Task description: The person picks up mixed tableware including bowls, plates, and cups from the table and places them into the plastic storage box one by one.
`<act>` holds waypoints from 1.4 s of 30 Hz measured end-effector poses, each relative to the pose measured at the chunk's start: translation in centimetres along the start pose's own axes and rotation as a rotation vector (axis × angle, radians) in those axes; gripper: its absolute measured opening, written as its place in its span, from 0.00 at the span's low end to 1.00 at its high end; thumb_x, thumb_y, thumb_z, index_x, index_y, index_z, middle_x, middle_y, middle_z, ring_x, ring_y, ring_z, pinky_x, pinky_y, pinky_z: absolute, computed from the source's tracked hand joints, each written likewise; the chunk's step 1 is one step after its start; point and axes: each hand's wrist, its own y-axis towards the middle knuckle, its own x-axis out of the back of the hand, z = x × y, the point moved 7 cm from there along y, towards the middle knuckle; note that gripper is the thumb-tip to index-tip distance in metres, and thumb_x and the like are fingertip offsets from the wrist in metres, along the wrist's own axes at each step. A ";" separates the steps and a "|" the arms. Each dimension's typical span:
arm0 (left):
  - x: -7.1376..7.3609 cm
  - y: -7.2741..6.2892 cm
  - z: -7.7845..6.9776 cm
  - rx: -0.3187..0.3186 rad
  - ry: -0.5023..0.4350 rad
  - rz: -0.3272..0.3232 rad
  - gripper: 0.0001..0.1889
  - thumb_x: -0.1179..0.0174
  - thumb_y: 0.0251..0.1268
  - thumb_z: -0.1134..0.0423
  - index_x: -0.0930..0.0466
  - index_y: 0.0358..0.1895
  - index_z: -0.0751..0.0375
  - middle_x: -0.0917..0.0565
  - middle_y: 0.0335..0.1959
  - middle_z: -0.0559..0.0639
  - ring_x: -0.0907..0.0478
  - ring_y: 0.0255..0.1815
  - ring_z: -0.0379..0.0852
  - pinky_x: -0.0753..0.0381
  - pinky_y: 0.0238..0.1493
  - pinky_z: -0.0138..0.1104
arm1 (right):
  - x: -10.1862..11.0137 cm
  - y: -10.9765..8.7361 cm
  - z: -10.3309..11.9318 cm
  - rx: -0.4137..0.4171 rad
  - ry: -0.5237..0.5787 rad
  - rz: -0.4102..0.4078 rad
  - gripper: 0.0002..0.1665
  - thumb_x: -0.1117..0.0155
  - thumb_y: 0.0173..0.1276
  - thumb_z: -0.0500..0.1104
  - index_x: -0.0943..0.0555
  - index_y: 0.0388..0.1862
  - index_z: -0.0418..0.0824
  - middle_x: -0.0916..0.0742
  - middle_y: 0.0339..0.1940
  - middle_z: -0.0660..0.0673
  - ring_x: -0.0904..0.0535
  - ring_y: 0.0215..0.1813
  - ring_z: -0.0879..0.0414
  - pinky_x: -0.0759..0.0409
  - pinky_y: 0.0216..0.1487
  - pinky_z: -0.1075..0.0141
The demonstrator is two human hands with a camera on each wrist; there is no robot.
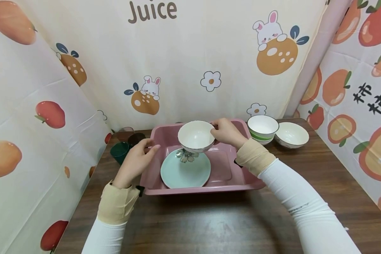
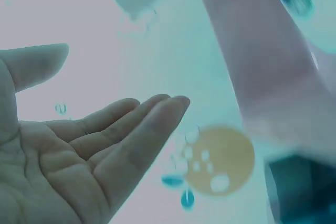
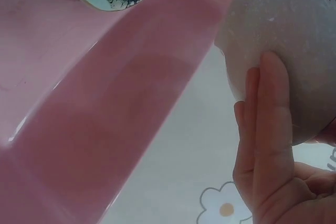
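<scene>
My right hand (image 1: 227, 133) grips a white bowl (image 1: 195, 135) by its right side and holds it above the pink basin (image 1: 206, 190). In the right wrist view, long fingers (image 3: 274, 93) lie along the outside of the bowl (image 3: 310, 40), with the thumb mostly hidden. A pale blue-green plate (image 1: 184, 174) with a grey flower lies in the left part of the basin, partly covered by the bowl in the head view. By the basin's left rim is my left hand (image 1: 136, 160). Its palm holds nothing, and its fingers (image 2: 136, 145) are extended, thumb apart.
Left of the basin stand a dark green cup (image 1: 119, 151), a brown cup (image 1: 135, 138) and a clear glass (image 1: 126, 132). Stacked bowls (image 1: 262, 125) and a separate white bowl (image 1: 292, 134) sit to the right on the wooden table (image 1: 209, 225). A printed curtain (image 1: 184, 53) hangs behind.
</scene>
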 end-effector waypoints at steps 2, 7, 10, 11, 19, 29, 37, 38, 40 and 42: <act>-0.7 0.8 -0.9 -0.005 -0.019 0.037 0.36 0.48 0.71 0.41 0.38 0.72 0.61 0.29 0.68 0.63 0.27 0.65 0.62 0.24 0.60 0.54 | -0.1 -0.1 0.3 0.007 -0.004 0.005 0.19 0.53 0.65 0.34 0.19 0.47 0.27 0.15 0.33 0.38 0.19 0.24 0.58 0.15 0.30 0.62; -2.4 3.3 -2.2 0.024 -0.075 0.100 0.38 0.47 0.69 0.39 0.40 0.73 0.60 0.30 0.70 0.60 0.30 0.68 0.60 0.26 0.62 0.55 | -0.3 -0.2 0.9 0.029 -0.015 0.016 0.17 0.53 0.65 0.34 0.19 0.43 0.28 0.14 0.32 0.38 0.18 0.23 0.58 0.16 0.29 0.62; -3.3 4.5 -2.7 0.022 -0.090 0.112 0.34 0.46 0.70 0.43 0.37 0.70 0.62 0.26 0.65 0.60 0.25 0.62 0.58 0.22 0.59 0.51 | -0.5 -0.3 0.9 0.025 -0.020 0.021 0.16 0.53 0.65 0.34 0.19 0.43 0.28 0.14 0.32 0.37 0.18 0.23 0.57 0.15 0.31 0.60; -3.6 4.9 -3.0 0.010 -0.090 0.115 0.32 0.46 0.70 0.45 0.35 0.69 0.63 0.24 0.63 0.61 0.23 0.58 0.56 0.21 0.58 0.48 | -0.5 -0.3 0.9 0.023 -0.024 0.023 0.16 0.53 0.65 0.34 0.19 0.44 0.28 0.14 0.32 0.37 0.17 0.24 0.57 0.15 0.32 0.58; -5.7 6.8 -4.0 -0.007 -0.122 0.154 0.17 0.48 0.72 0.54 0.22 0.50 0.66 0.17 0.37 0.57 0.20 0.31 0.47 0.17 0.34 0.33 | -1.0 -0.5 1.0 0.014 -0.025 0.040 0.18 0.52 0.65 0.34 0.20 0.48 0.27 0.14 0.35 0.36 0.16 0.26 0.56 0.15 0.30 0.64; -6.1 7.6 -4.0 0.024 -0.045 0.178 0.15 0.50 0.73 0.58 0.22 0.48 0.67 0.17 0.34 0.58 0.20 0.29 0.48 0.18 0.32 0.33 | -0.9 -0.5 0.6 0.000 -0.011 0.082 0.18 0.49 0.67 0.36 0.20 0.50 0.28 0.13 0.36 0.37 0.15 0.27 0.57 0.15 0.32 0.65; -5.6 7.5 -4.1 0.018 0.023 0.161 0.14 0.48 0.73 0.59 0.22 0.49 0.66 0.18 0.35 0.58 0.22 0.32 0.50 0.19 0.31 0.33 | 1.0 -1.7 0.9 -0.003 -0.066 0.112 0.17 0.45 0.74 0.47 0.17 0.46 0.36 0.16 0.28 0.45 0.19 0.32 0.55 0.17 0.37 0.65; -5.6 7.5 -4.0 0.022 0.029 0.162 0.14 0.48 0.73 0.59 0.22 0.50 0.67 0.18 0.35 0.58 0.22 0.32 0.50 0.20 0.31 0.33 | 1.5 -1.9 0.7 -0.009 -0.085 0.098 0.17 0.46 0.74 0.48 0.17 0.47 0.38 0.16 0.29 0.45 0.18 0.33 0.54 0.18 0.37 0.65; -5.6 7.6 -3.8 0.026 0.048 0.164 0.14 0.48 0.73 0.60 0.23 0.50 0.68 0.19 0.35 0.58 0.23 0.32 0.50 0.21 0.29 0.32 | 2.5 -2.3 0.3 0.002 -0.145 0.072 0.18 0.46 0.74 0.50 0.17 0.48 0.39 0.15 0.31 0.45 0.18 0.34 0.53 0.19 0.38 0.65; -5.6 7.7 -3.5 0.025 0.064 0.167 0.14 0.48 0.73 0.61 0.23 0.50 0.69 0.20 0.34 0.58 0.23 0.31 0.49 0.22 0.29 0.31 | 3.6 -2.7 -0.3 0.016 -0.214 0.043 0.18 0.47 0.74 0.50 0.17 0.49 0.40 0.14 0.34 0.44 0.18 0.37 0.52 0.21 0.41 0.62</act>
